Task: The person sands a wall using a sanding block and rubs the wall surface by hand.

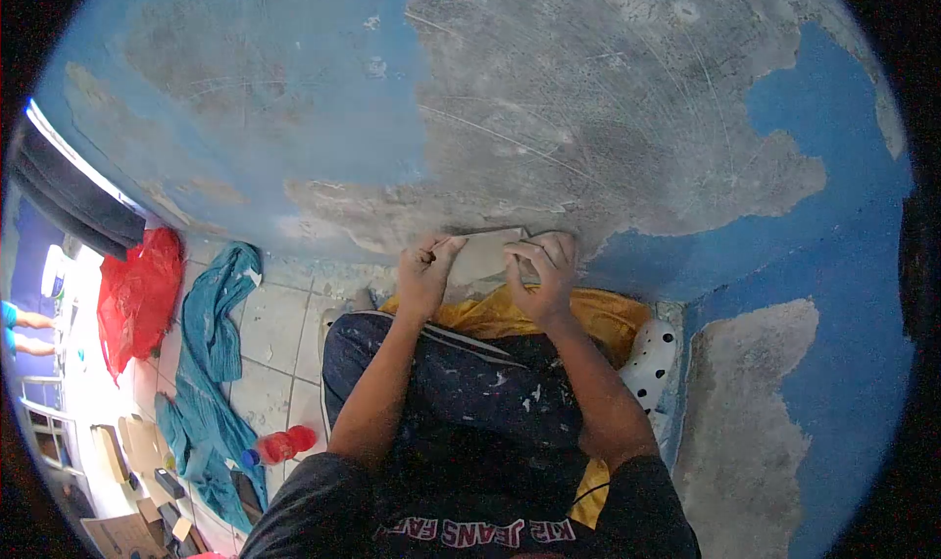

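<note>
Both my hands are at the foot of a wall (549,98) with peeling blue paint and bare grey patches. Between them is a thin, flat, pale piece (490,256) with a straight upper edge, close to the wall. My left hand (427,273) has its fingers curled at the piece's left end. At its right end, my right hand (545,270) has thumb and fingers bent together on the piece. A yellow cloth (480,315) lies just below, by my dark, paint-flecked trousers (470,383).
White tiles (265,324) cover the floor at left, with a teal cloth (211,363), a red bag (142,299), a red bottle (284,445) and cardboard boxes (127,534). A white shoe with holes (652,368) is near the right corner. Another person's arms (34,332) show far left.
</note>
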Action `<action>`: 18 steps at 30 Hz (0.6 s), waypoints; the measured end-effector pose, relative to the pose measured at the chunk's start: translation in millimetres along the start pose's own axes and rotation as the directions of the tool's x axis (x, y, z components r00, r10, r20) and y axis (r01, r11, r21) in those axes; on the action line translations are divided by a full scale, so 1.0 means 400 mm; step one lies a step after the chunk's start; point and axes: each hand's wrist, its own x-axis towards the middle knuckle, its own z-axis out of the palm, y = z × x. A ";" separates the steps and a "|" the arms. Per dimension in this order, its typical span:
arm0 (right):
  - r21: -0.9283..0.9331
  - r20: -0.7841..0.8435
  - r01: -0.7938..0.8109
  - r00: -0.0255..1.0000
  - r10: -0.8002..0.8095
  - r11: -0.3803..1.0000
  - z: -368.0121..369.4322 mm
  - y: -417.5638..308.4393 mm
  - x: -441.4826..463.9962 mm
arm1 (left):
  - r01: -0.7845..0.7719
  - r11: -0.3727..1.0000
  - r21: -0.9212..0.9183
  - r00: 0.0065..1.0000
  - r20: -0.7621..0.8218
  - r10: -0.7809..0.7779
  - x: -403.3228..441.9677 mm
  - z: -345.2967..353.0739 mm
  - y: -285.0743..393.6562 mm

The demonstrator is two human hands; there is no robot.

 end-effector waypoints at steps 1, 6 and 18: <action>-0.007 0.001 0.003 1.000 -0.003 1.000 0.001 0.001 -0.001 | 0.000 1.000 0.019 1.000 -0.003 0.000 0.002 0.000 -0.008; -0.046 0.072 0.028 0.997 -0.025 0.999 -0.007 -0.011 0.005 | -0.037 0.999 0.002 0.999 0.001 0.037 0.002 -0.001 -0.002; -0.120 0.136 0.182 0.977 -0.165 0.976 -0.018 -0.035 0.011 | -0.023 0.995 -0.101 0.976 0.211 0.044 0.008 -0.013 -0.019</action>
